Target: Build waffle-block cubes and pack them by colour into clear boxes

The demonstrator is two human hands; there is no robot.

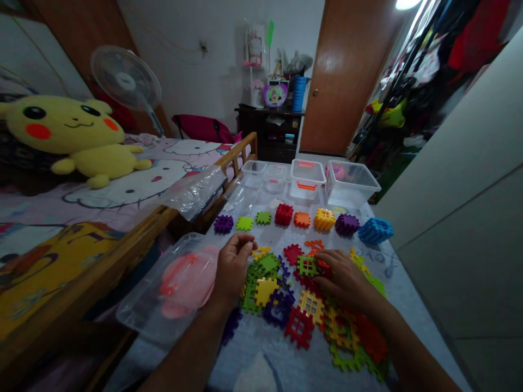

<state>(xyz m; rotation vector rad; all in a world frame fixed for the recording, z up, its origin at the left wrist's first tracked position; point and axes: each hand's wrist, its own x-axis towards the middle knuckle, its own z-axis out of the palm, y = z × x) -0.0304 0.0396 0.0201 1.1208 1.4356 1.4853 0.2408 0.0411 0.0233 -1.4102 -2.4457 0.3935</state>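
Note:
A pile of interlocking plastic tiles, in red, green, yellow, orange and purple, spreads over the cloth-covered table (261,337). My right hand (347,277) reaches into its right half, fingers bent at the edge of a green window tile (306,265). Red tiles lie partly hidden beneath that hand. My left hand (233,267) is closed in a pinch at the pile's left side, close to a yellow tile (260,252); whatever its fingertips hold cannot be made out. Nearer me lie a red window tile (299,328) and a light-orange window tile (311,306).
Behind the pile runs a row of tile stacks sorted by colour, from a purple stack (223,224) to a blue stack (376,231). Clear plastic boxes (353,188) stand beyond. At left, a clear bin (139,307) with pink lids sits beside the wooden bed rail (134,245).

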